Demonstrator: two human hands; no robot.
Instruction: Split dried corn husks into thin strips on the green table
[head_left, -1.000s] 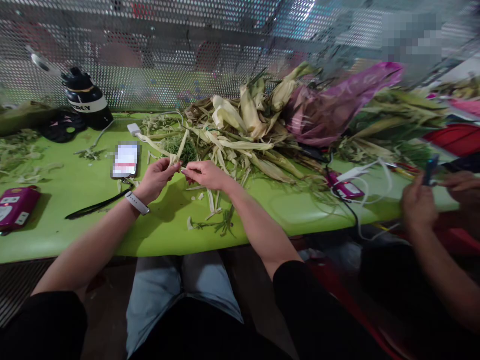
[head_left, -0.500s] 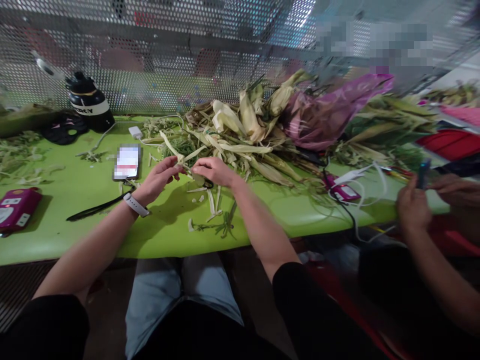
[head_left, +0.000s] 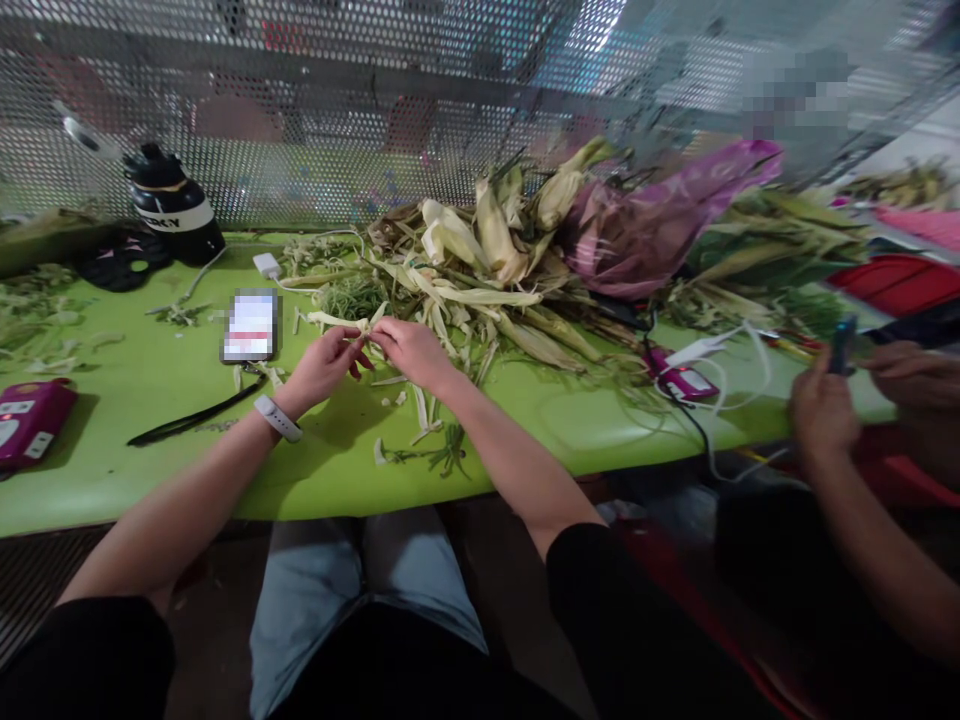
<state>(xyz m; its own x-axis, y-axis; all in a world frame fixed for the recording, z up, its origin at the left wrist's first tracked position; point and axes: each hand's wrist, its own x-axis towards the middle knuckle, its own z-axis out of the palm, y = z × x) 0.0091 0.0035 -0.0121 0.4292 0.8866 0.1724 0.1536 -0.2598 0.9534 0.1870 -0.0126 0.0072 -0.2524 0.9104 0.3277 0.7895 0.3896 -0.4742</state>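
Both hands meet over the green table (head_left: 510,440). My left hand (head_left: 328,368), with a pale watch band on the wrist, is closed on a corn husk strip (head_left: 330,320) that pokes out past the fingertips. My right hand (head_left: 412,350) pinches the same pale strip close to the left fingers, where it seems folded or knotted. Just beyond the hands lies a bundle of thin green strands (head_left: 352,297). Under and beside my right hand are loose husk scraps (head_left: 422,410) and a small green sprig (head_left: 450,455).
A heap of corn husks (head_left: 495,250) and a purple plastic bag (head_left: 622,235) fill the back. To the left are a phone (head_left: 251,325), a dark bottle (head_left: 172,205) and a magenta box (head_left: 34,420). At the right, another person's hand (head_left: 825,410) holds a phone.
My right hand has moved left, up against my left hand, and its fingers now pinch the strip. The husk end by my left hand has swung lower. The view has shifted slightly.
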